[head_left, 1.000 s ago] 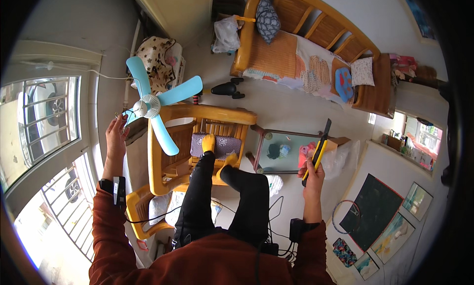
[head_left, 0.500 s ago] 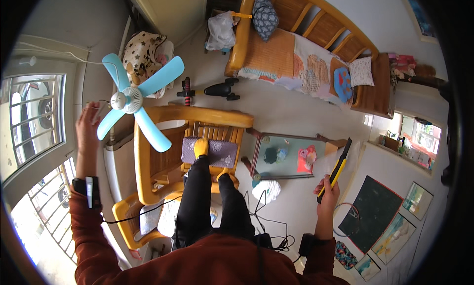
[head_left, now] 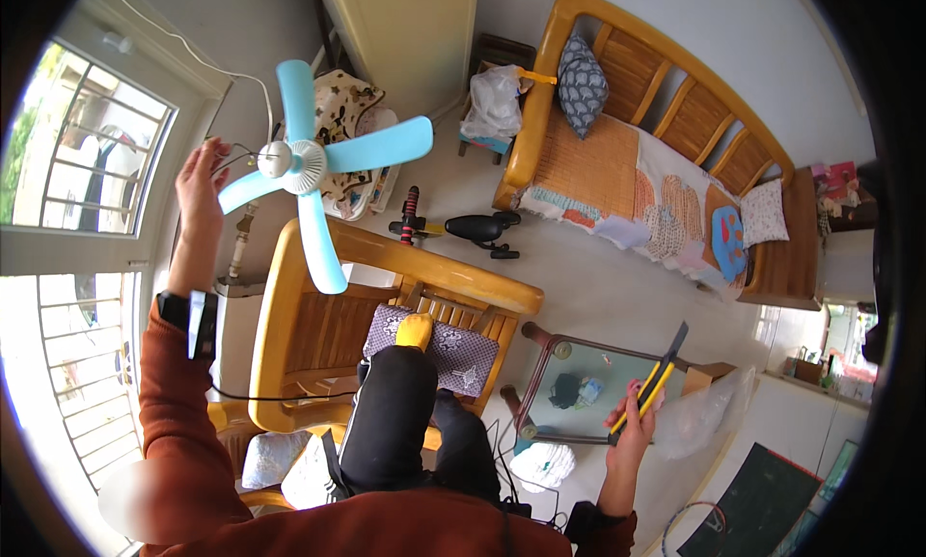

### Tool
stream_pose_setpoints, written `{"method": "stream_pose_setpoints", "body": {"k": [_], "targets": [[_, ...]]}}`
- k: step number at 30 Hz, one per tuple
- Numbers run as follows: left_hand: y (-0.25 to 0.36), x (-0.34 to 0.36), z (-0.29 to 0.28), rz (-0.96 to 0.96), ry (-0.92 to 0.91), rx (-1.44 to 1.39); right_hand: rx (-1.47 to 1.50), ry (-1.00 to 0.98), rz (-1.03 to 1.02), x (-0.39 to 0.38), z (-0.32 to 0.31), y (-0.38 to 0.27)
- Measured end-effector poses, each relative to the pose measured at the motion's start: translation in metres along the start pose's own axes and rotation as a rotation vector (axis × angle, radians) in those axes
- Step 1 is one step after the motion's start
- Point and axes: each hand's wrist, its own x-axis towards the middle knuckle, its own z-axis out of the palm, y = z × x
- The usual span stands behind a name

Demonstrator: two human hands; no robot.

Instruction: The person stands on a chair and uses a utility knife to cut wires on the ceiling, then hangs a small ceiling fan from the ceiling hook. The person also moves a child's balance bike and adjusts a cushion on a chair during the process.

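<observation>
Blue fan [head_left: 309, 166] hangs up high near the window, with three light blue blades and a white round middle. Thin wires come off the white middle, just beside the fingers of the left hand [head_left: 198, 186]. That hand is open, fingers spread, reaching up next to the fan, and I cannot tell if it touches the wires. A black watch [head_left: 190, 316] sits on that wrist, above a red-brown sleeve.

The right hand [head_left: 632, 432] is low on the other side, well apart from the fan. It grips a yellow and black box cutter [head_left: 654, 383], with the dark blade end pointing up.

Below the fan, the person stands on a wooden armchair [head_left: 386, 268]. One foot in a yellow sock [head_left: 415, 330] rests on a purple dotted cushion [head_left: 453, 350] on the seat. Legs are in black trousers.

Near the right hand is a small glass-top table [head_left: 579, 383]. Farther off on the floor lies a black and red toy scooter [head_left: 458, 229]. A long wooden bench [head_left: 666, 142] stands by the wall, with a patchwork blanket and a grey patterned pillow [head_left: 584, 80] on it. A barred window [head_left: 87, 162] is on the left
</observation>
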Motion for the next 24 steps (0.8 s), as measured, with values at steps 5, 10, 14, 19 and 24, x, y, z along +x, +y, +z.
{"method": "stream_pose_setpoints", "body": {"k": [5,10,14,19,24], "targets": [[-0.014,-0.024,-0.006,-0.056,-0.005,0.109,-0.024,0.125,0.004,-0.015,-0.051,0.002],[-0.008,-0.061,-0.018,-0.061,-0.017,0.191,0.012,0.113,0.007,-0.034,-0.073,0.011],[0.001,-0.089,-0.034,-0.068,-0.032,0.267,0.026,0.092,-0.038,-0.047,-0.090,0.009],[0.007,-0.116,-0.048,-0.043,-0.036,0.240,0.101,0.144,-0.056,-0.057,-0.122,0.011],[0.014,-0.124,-0.058,-0.003,0.012,0.214,0.138,0.219,-0.101,-0.078,-0.159,0.014]]}}
